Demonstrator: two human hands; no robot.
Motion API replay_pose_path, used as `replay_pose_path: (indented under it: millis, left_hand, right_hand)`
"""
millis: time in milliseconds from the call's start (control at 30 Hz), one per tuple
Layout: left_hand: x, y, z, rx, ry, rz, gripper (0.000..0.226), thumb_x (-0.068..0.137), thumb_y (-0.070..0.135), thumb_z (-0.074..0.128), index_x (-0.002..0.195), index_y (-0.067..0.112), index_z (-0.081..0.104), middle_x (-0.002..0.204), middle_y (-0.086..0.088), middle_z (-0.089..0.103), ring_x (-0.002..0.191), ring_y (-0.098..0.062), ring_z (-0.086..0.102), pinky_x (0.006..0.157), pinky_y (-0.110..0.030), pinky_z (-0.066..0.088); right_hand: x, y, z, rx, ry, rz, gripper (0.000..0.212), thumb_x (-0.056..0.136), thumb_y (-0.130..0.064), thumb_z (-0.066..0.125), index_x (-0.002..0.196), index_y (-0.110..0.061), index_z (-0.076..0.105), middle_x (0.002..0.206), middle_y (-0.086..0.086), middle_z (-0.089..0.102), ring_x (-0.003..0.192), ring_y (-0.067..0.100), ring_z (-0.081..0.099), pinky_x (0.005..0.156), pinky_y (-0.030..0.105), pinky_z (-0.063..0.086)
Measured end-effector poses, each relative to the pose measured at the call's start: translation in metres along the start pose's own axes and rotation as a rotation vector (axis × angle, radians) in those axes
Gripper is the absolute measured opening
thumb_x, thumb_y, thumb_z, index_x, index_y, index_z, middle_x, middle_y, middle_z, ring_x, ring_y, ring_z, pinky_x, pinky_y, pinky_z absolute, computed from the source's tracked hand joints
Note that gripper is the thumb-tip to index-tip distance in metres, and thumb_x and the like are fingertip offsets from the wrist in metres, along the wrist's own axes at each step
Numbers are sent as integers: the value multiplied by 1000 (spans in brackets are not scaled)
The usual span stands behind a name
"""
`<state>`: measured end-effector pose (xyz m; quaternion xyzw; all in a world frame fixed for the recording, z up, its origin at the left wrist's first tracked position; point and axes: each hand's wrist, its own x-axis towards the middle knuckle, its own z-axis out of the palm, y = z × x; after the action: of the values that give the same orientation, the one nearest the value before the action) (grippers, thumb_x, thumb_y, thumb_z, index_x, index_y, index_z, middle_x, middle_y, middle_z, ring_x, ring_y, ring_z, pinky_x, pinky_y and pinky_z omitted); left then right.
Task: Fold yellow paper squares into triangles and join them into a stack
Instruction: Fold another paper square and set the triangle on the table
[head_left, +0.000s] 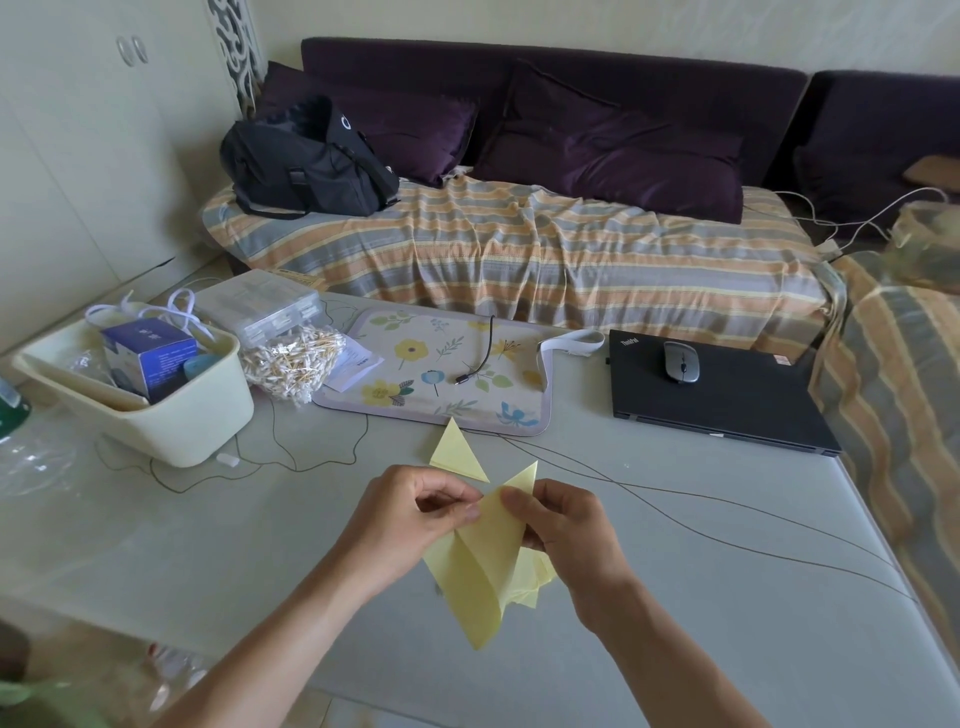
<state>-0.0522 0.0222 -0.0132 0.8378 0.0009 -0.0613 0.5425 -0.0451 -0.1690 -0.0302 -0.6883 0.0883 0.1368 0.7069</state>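
Above the near middle of the pale table (675, 571) I hold a yellow paper square (483, 571), bent over into a fold. My left hand (410, 525) pinches its upper corner between thumb and fingertips. My right hand (566, 525) grips the paper's right side, with a yellow tip sticking up past its fingers. More yellow paper sheets (540, 582) lie under the held one, partly hidden. A folded yellow triangle (457, 454) lies flat on the table just beyond my hands.
A floral mat (441, 374) with a black cable lies behind the triangle. A closed black laptop (717, 400) with a grey mouse (680, 362) sits at the right. A cream bin (171, 415) and a bag of cotton swabs (291, 364) stand at the left. Thin wires cross the table.
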Motion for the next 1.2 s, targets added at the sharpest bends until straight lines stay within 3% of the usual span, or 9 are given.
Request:
replay_pose_path:
  millis: [233,467,600,700,900,1067,1200]
  left_hand:
    - [0,1,0,16,8,8,12,90,15,76,92,25,82,86,11,79,86,-3,74,83,-20,56]
    - [0,-1,1,-6,-11,25,12,90,19,78,96,29,81,89,10,79,89,-5,74,88,-25,57]
    - [1,-2,4,-6,-5,6,4,89,31,78,91,28,81,87,10,79,91,-16,74,90,-42,57]
    - [1,-2,3,-2,-12,-24,5,88,28,79,87,24,82,85,10,79,88,-11,74,90,-40,57]
    - [2,-5,1,2,-63,-71,3,86,32,81,86,29,82,85,3,79,91,-23,74,87,-40,56]
    - [1,-3,0,-20,-76,-91,5,87,31,80,86,27,83,83,5,79,78,-7,71,79,-28,52]
    - [0,0,1,-34,-66,-93,5,87,30,80,85,25,83,81,5,79,75,-4,68,75,-23,50]
  right_hand:
    - [1,1,0,22,12,-6,23,93,-19,72,91,4,72,97,26,72,79,23,69,84,35,60]
    - [3,2,-1,43,-2,1,22,93,-20,72,89,1,73,91,20,75,78,22,70,83,34,61]
    - [0,1,1,33,-74,-7,22,92,-22,73,87,-1,73,94,21,75,79,23,69,85,38,60]
    - [-1,1,3,14,-110,-14,25,92,-23,73,91,2,72,97,25,73,83,25,69,91,45,59]
    - [2,-3,-1,106,-31,-31,24,94,-23,70,85,-1,70,83,13,69,81,23,66,89,39,60]
    - [4,-2,-1,116,10,-11,24,94,-25,69,82,-5,73,82,13,69,81,24,65,93,45,58]
    - [5,-3,-1,164,1,-14,26,96,-24,67,87,0,71,84,14,69,81,23,66,88,38,60]
